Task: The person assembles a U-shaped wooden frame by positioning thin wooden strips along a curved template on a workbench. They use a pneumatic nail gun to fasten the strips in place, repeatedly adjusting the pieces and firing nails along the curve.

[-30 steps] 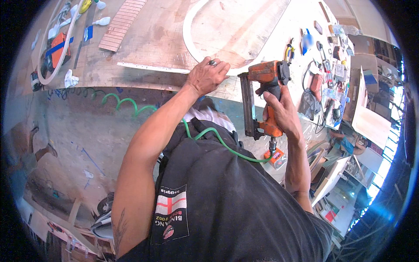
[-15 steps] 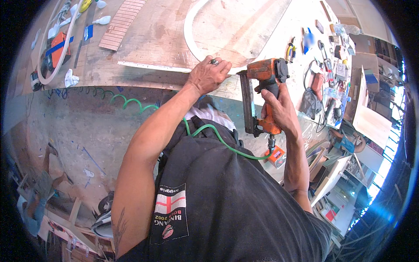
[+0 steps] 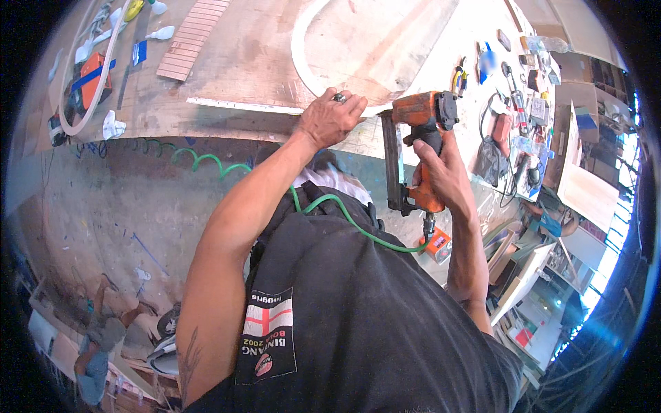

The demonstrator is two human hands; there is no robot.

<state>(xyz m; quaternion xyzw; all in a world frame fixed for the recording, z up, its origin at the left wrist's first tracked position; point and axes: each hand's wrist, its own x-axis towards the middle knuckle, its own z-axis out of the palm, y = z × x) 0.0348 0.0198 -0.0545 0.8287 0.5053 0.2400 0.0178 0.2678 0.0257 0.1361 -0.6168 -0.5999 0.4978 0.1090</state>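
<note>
My right hand [image 3: 444, 168] is wrapped round the grip of an orange and black air nail gun [image 3: 417, 110], its nose by the table's near edge. A green coiled air hose [image 3: 344, 219] joins the bottom of its handle. My left hand [image 3: 330, 118], with a ring on one finger, is closed at the same edge, left of the nose. Its fingers press on a thin white strip [image 3: 241, 106] that runs left along the edge. Beyond my fingers, a pale curved band [image 3: 298, 48] lies on the wooden worktable [image 3: 241, 62]. The fingertips' underside is hidden.
A slatted wooden piece [image 3: 191, 38] and a pale oval hoop [image 3: 105, 82] lie on the left. Pliers [image 3: 459, 77], a plastic bottle [image 3: 544, 45] and cables crowd the right. An orange box [image 3: 436, 244] sits below the nail gun. Another person [image 3: 100, 344] is at lower left.
My hands have hardly moved; the nail gun has shifted very slightly right. The person at lower left has moved right and lower in the picture.
</note>
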